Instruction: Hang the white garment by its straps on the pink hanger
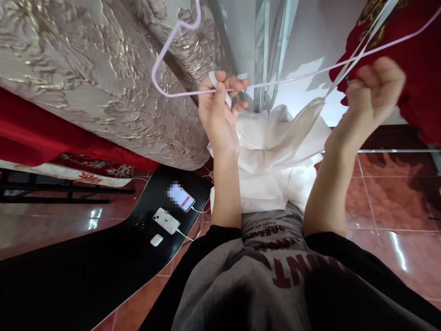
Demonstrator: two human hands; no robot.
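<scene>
My left hand (pixel 220 105) is closed around the lower bar of a pale pink wire clothes hanger (pixel 292 79). A white strip (pixel 227 99) passes between its fingers at the same spot. My right hand (pixel 375 92) is raised below the hanger's other side, slightly blurred, its fingers loosely curled with nothing visible in them. Just left of it, a thin white strap (pixel 339 82) crosses the bar and runs down to a sheer white garment (pixel 275 151). That garment hangs in folds between my forearms, in front of my body.
Embossed beige-gold fabric (pixel 103 69) hangs at left, above red cloth (pixel 62 138). On a black bench (pixel 86 266) lie a lit phone (pixel 184 200), a white phone (pixel 166 220) with a cable, and a small white case (pixel 156 240). Red patterned cloth (pixel 409 59) hangs at right over floor tiles (pixel 396 202).
</scene>
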